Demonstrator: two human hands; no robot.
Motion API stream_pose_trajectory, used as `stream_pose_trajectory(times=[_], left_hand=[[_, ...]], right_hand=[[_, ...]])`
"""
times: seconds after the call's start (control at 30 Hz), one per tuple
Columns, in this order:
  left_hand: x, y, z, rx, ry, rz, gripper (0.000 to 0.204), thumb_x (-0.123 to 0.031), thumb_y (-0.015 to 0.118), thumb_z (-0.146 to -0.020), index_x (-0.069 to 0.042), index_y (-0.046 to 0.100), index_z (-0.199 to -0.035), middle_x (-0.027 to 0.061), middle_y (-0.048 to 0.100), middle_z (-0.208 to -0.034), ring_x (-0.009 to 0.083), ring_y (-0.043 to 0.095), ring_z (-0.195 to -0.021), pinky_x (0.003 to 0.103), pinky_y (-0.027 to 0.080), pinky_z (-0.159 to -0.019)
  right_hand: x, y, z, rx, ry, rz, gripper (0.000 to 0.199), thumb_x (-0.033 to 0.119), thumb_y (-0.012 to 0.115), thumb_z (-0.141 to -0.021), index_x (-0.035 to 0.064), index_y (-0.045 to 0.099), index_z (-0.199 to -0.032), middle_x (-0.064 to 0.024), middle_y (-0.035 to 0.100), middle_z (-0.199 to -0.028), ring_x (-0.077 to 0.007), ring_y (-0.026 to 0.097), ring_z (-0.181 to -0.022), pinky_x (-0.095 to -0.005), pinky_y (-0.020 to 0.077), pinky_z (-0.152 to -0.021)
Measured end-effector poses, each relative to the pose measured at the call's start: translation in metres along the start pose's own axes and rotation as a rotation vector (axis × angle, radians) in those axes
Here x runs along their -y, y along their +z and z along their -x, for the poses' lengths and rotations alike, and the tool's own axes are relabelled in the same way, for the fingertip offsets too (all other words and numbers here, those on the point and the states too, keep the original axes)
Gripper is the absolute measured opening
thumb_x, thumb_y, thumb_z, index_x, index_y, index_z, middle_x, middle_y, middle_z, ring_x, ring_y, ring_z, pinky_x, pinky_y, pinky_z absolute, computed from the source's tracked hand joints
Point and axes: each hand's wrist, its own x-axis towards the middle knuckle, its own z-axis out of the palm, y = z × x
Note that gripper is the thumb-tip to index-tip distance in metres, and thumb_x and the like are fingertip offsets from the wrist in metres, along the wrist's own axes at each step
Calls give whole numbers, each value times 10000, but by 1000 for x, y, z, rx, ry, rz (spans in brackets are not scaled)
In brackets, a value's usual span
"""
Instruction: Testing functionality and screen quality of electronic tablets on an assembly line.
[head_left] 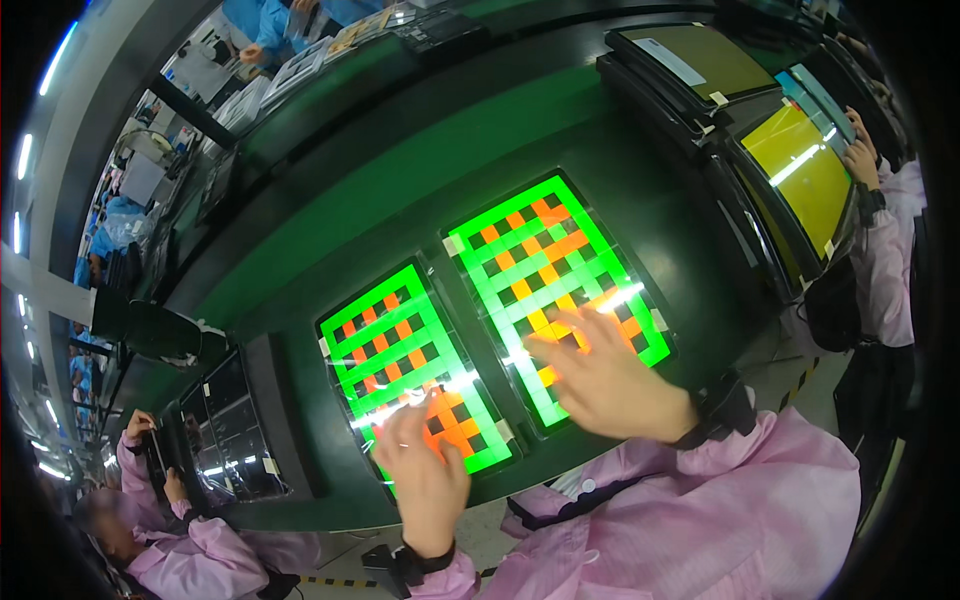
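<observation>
A factory hall with ceiling strip lights curves around a long dark green bench (400, 200), where other people in pink coats work at both ends. At the bench's near edge two glowing panels lie side by side, each tilted, showing a bright green grid with orange and black squares. White tape tabs sit at their corners. The left hand (425, 470) lies open, fingers spread, flat on the near corner of the left panel (400, 350). The right hand (600, 375) is open too, blurred, fingers extended across the near half of the right panel (540, 270). Toward the far right end stand dark trays with yellow-lit screens (800, 170), one bearing a white rectangular label; another person's hand (862, 160) touches one. At the left end, a dark panel (235, 430) lies before a seated person.
</observation>
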Motion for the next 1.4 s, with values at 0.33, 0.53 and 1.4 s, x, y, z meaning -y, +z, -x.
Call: stream_pose_trajectory(times=[0.33,0.53,1.4], left_hand=[[15,-3,35,-167,-130,49,467,40,505,-743,32,375,-1192,178,595,-1131,316,447,-1105,400,225,-976],[2,-1,52,-49,-161,12,431,26,495,-728,42,452,-1158,141,559,-1142,288,441,-1078,389,253,-949],[22,-93,42,515,-109,74,584,-52,549,-742,20,374,-1295,168,466,-1218,340,413,-1138,437,290,-947]], right_hand=[[-15,-21,28,-34,180,56,449,67,561,-747,-11,489,-1183,-146,524,-1135,-390,375,-1164,-527,322,-951],[-5,-14,28,168,7,70,458,97,579,-704,23,526,-1153,-126,514,-1163,-400,355,-1212,-533,292,-1007],[-79,1,-107,137,-62,30,382,103,510,-826,-23,429,-1178,-175,551,-1099,-405,327,-1243,-504,328,-977]])
